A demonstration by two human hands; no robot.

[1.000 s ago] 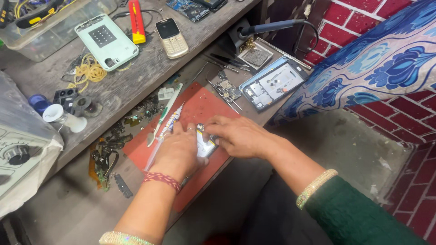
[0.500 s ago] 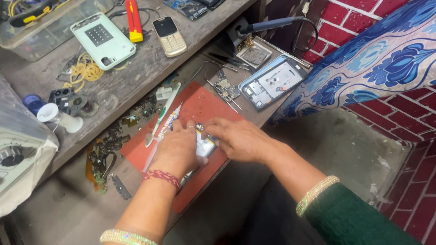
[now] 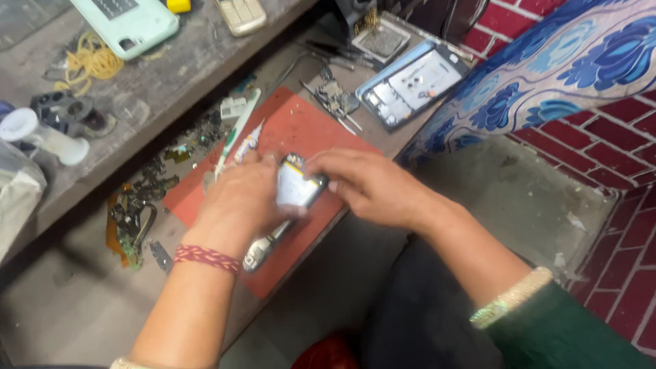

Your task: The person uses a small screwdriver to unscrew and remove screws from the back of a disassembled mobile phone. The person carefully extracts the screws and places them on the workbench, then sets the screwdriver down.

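Observation:
Both of my hands hold a small silver phone battery [image 3: 297,183] with a dark edge above a red work mat [image 3: 301,130]. My left hand [image 3: 239,201] grips the battery's left side, and a red thread band circles that wrist. My right hand [image 3: 365,184] pinches its upper right end with the fingertips. A silver screwdriver handle [image 3: 263,249] sticks out from under my left hand and lies on the mat.
An opened phone frame [image 3: 413,82] lies at the back right. A white tube [image 3: 247,143] and loose parts sit at the mat's left edge. A mint green phone [image 3: 126,24] and yellow rubber bands [image 3: 89,61] rest on the grey shelf. A brick wall and blue floral cloth [image 3: 567,61] stand to the right.
The camera has moved closer and tilted down. My hands have lifted the battery slightly and my right fingers have shifted onto its end.

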